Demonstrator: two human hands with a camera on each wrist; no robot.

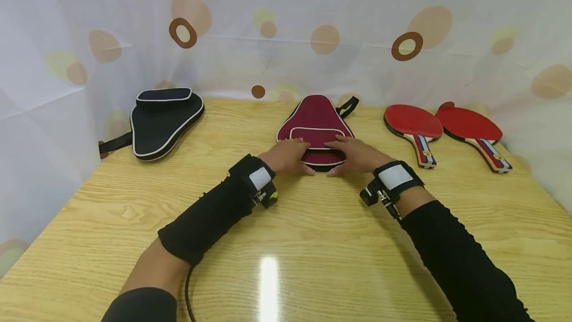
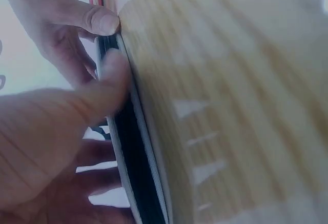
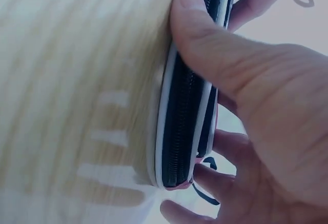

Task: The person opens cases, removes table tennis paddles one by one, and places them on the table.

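Observation:
A maroon table tennis bat case [image 1: 314, 113] with white piping, a front pocket and a black strap lies flat on the table, its wide end toward me. My left hand [image 1: 288, 157] holds the near left part, fingers over the top and thumb at the near edge. On the near right, my right hand [image 1: 356, 155] holds it likewise. The right wrist view shows the thumb against the black zipped side [image 3: 179, 116] and the fingers spread over the upper face. Both thumbs come close together in the left wrist view. The fingertips are partly hidden.
A black bat case [image 1: 163, 123] with white piping and a strap lies at the back left. Two red table tennis bats [image 1: 413, 122] [image 1: 469, 124] lie side by side at the right. Behind the wooden table [image 1: 313, 242] hangs a spotted curtain [image 1: 286, 29].

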